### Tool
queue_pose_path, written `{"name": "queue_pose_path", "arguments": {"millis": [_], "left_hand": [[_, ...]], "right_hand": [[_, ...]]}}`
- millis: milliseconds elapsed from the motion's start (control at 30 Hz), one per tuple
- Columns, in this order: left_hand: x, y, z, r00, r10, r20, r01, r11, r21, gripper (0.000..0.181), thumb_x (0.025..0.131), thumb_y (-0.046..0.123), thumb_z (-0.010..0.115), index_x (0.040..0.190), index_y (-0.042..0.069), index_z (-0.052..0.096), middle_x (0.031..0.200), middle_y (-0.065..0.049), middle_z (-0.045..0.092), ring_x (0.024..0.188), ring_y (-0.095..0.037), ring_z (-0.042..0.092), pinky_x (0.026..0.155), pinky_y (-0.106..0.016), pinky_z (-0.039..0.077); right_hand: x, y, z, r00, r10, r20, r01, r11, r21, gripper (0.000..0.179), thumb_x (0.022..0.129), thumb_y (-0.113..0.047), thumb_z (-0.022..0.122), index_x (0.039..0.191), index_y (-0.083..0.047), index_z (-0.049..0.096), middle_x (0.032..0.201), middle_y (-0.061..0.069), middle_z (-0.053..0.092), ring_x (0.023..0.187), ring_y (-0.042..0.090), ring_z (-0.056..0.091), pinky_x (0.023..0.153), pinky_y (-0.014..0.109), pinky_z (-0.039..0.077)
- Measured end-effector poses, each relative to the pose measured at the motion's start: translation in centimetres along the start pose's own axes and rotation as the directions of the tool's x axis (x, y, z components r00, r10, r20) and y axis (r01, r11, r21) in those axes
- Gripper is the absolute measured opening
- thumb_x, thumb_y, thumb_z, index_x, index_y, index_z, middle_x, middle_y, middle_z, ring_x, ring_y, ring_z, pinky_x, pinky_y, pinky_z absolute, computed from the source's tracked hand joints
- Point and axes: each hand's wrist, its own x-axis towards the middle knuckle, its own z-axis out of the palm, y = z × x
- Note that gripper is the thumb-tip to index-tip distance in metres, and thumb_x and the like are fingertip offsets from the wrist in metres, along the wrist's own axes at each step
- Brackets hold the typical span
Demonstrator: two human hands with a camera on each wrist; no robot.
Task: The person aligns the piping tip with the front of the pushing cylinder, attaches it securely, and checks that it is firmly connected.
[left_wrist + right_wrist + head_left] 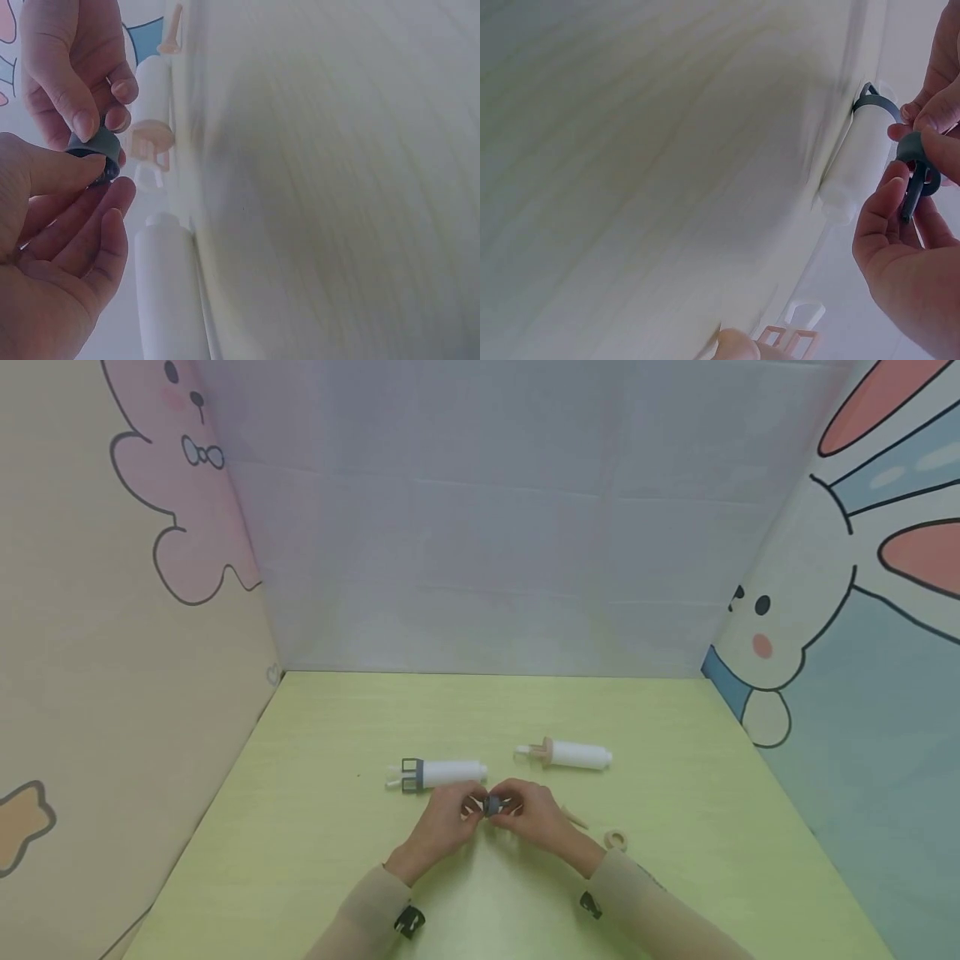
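Between both hands, above the table's near middle, is a small dark blue-grey ring-shaped cap point(492, 806) with a narrow stem point(915, 191). My left hand point(442, 822) pinches the cap by its rim, the thumb reaching into its opening in the left wrist view. From the other side my right hand point(542, 817) grips it, fingers around the stem end. Just beyond the left hand lies a white tube point(453, 772) with a dark grey framed collar point(412, 775). Farther right rests a second white tube point(579, 755) with a beige collar point(548, 752).
Beside the right forearm lie a beige ring point(616, 840) and a slim beige pointed piece point(574, 817), partly covered by the right wrist. A pale yellow-green table point(315, 718) is bordered by a white back wall point(480, 527) and cartoon-printed side walls.
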Motion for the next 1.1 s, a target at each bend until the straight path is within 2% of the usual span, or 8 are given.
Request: {"name": "queue_pose_path", "arguments": {"millis": [167, 433, 667, 1100], "left_hand": [[-0.26, -0.4, 0.17, 0.999, 0.024, -0.027, -0.024, 0.999, 0.027, 0.024, 0.076, -0.006, 0.073, 0.095, 0.008, 0.066, 0.091, -0.003, 0.068, 0.071, -0.006, 0.063, 0.064, -0.031, 0.053], [-0.37, -0.54, 0.11, 0.997, 0.045, -0.057, -0.042, 0.998, 0.049, 0.018, 0.078, 0.001, 0.074, 0.09, 0.01, 0.064, 0.086, -0.002, 0.07, 0.068, -0.004, 0.062, 0.063, -0.029, 0.051], [-0.23, -0.59, -0.05, 0.997, 0.059, -0.045, -0.057, 0.997, 0.043, 0.015, 0.078, 0.0, 0.073, 0.089, 0.008, 0.067, 0.086, -0.005, 0.07, 0.067, -0.006, 0.062, 0.062, -0.033, 0.052], [0.12, -0.58, 0.31, 0.997, 0.065, -0.043, -0.063, 0.997, 0.04, 0.014, 0.078, -0.002, 0.069, 0.09, 0.006, 0.07, 0.084, -0.001, 0.068, 0.067, -0.007, 0.059, 0.061, -0.027, 0.05]], "right_hand": [[-0.1, 0.05, 0.13, 1.0, 0.001, -0.001, -0.001, 1.0, 0.013, 0.027, 0.078, -0.009, 0.079, 0.103, -0.009, 0.068, 0.093, -0.001, 0.068, 0.078, 0.014, 0.066, 0.064, 0.025, 0.053], [-0.1, -0.34, 0.19, 1.0, 0.016, -0.016, -0.016, 1.0, 0.022, 0.026, 0.078, -0.008, 0.079, 0.102, -0.008, 0.068, 0.092, 0.0, 0.069, 0.084, 0.021, 0.067, 0.065, 0.026, 0.053], [0.01, -0.53, 0.17, 1.0, 0.019, -0.013, -0.019, 1.0, 0.022, 0.027, 0.079, -0.008, 0.078, 0.104, -0.008, 0.068, 0.093, 0.001, 0.069, 0.083, 0.02, 0.067, 0.064, 0.025, 0.052], [0.18, -0.57, -0.22, 1.0, 0.018, -0.009, -0.018, 0.999, 0.03, 0.027, 0.078, -0.009, 0.079, 0.103, -0.007, 0.068, 0.094, 0.001, 0.069, 0.083, 0.02, 0.067, 0.066, 0.027, 0.052]]}}
